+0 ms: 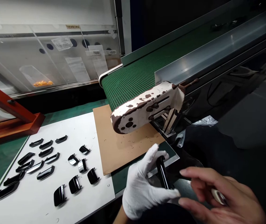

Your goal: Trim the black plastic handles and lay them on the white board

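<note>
My left hand (pixel 144 183), in a white glove, grips a long glossy black plastic handle part (pixel 163 174) near the table's front edge. My bare right hand (pixel 221 196) is beside it, fingers curled toward the part, with a small pale object (pixel 218 196) tucked between its fingers. On a white sheet (pixel 49 205) to the left lie several black glossy parts: long handle pieces (pixel 36 155) in rows and short cap pieces (pixel 81 165) nearer the middle.
A green conveyor belt (pixel 135 77) slopes down from the upper right, its worn white end cover (pixel 144 107) hanging over a brown cardboard sheet (pixel 119 146). An orange frame (pixel 11 115) stands at the left. Clear panels with paper labels (pixel 77 65) line the back.
</note>
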Demonstrator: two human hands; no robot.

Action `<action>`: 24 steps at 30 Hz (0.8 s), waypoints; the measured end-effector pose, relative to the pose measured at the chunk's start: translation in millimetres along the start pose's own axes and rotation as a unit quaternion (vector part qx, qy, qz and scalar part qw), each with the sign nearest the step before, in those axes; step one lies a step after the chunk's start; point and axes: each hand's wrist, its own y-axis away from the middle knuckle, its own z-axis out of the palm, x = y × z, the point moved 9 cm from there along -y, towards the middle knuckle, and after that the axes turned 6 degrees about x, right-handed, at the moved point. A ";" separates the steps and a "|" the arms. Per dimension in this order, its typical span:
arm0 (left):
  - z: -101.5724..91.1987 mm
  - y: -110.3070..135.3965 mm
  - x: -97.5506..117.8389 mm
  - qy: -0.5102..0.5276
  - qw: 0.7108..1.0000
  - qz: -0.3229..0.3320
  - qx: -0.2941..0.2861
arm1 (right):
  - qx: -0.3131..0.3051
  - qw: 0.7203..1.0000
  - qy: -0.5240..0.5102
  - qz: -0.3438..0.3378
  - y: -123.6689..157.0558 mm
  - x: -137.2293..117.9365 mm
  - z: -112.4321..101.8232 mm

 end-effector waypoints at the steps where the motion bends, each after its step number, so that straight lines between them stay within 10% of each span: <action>1: -1.1 0.0 4.4 -0.026 0.999 0.028 -0.008 | -0.007 1.000 -0.010 0.016 0.6 4.2 2.2; 12: 7.1 0.7 29.7 -0.277 0.938 0.204 -0.044 | -0.063 0.994 -0.073 0.048 -7.1 4.7 15.9; 24: 4.9 -6.5 27.7 -0.261 0.950 0.170 -0.028 | 0.039 0.987 -0.116 0.106 2.8 26.2 14.2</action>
